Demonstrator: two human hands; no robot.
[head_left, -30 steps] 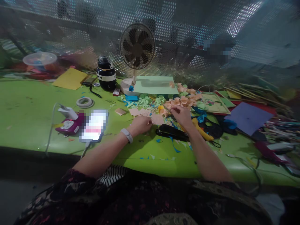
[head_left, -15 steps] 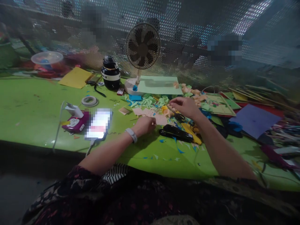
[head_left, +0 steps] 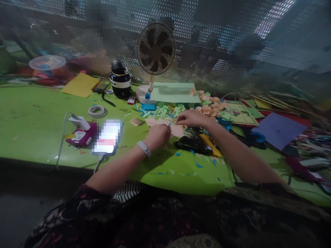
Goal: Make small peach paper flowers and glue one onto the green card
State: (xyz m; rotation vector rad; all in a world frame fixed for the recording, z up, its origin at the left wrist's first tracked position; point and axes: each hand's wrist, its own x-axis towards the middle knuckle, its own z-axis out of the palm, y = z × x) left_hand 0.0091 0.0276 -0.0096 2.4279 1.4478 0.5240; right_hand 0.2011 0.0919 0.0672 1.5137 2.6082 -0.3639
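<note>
My left hand rests on the green table with its fingers curled, pinching the edge of a peach paper piece. My right hand hovers just beyond it over the paper scraps, fingers drawn together in a pinch; what they hold is too small to make out. A black stapler and yellow-handled scissors lie under my right forearm. Peach paper flowers are heaped behind my right hand.
A small desk fan stands at the back on a pale green sheet. A phone, charger, tape roll and black jar lie to the left. Purple paper, sticks and pens crowd the right.
My right hand has moved left and nearer, from the flower heap to just above the peach piece. My left hand has stayed on the paper.
</note>
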